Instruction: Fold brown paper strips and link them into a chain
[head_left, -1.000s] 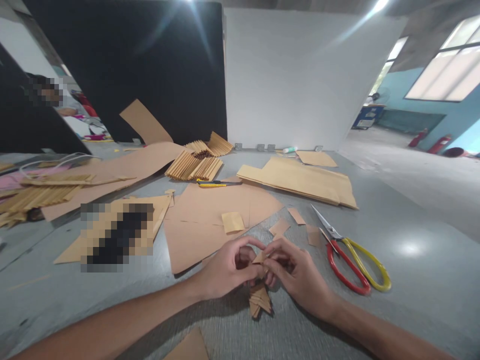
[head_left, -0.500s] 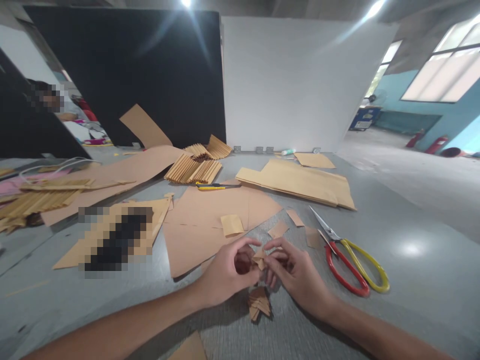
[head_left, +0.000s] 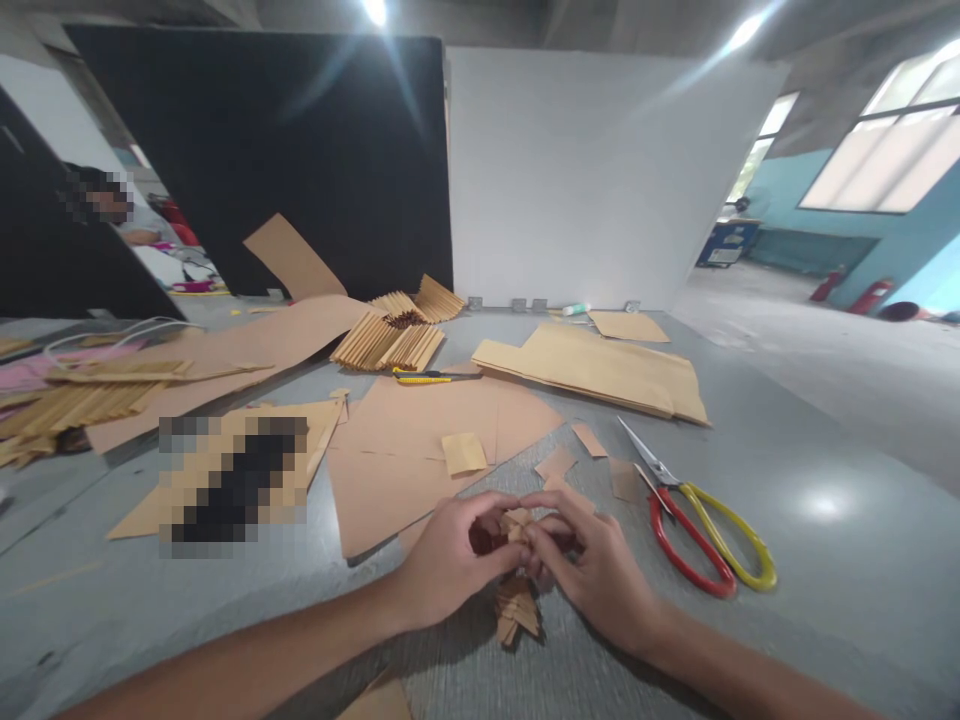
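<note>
Between my fingertips is a small folded piece of brown paper [head_left: 516,522]. My left hand [head_left: 459,548] pinches it from the left, thumb and forefinger bent round it. From the other side my right hand [head_left: 592,555] grips the same piece, its thumb pressed on the folds. Just below, on the grey table, lies a small pile of folded brown paper pieces [head_left: 517,612], partly covered by my hands. Loose paper squares, among them a yellowish one [head_left: 463,453] and a brown one [head_left: 556,463], lie beyond my fingers.
Open scissors [head_left: 694,530] with red and yellow handles lie to the right. A yellow utility knife [head_left: 431,377] rests on large brown paper sheets [head_left: 405,430]. Pleated paper stacks [head_left: 390,340] and a folded paper bag [head_left: 600,365] are farther back. A person [head_left: 112,205] is at far left.
My hands have drawn closer together around the folded paper, and the right fingers now cover more of it. The camera view has tilted slightly up.
</note>
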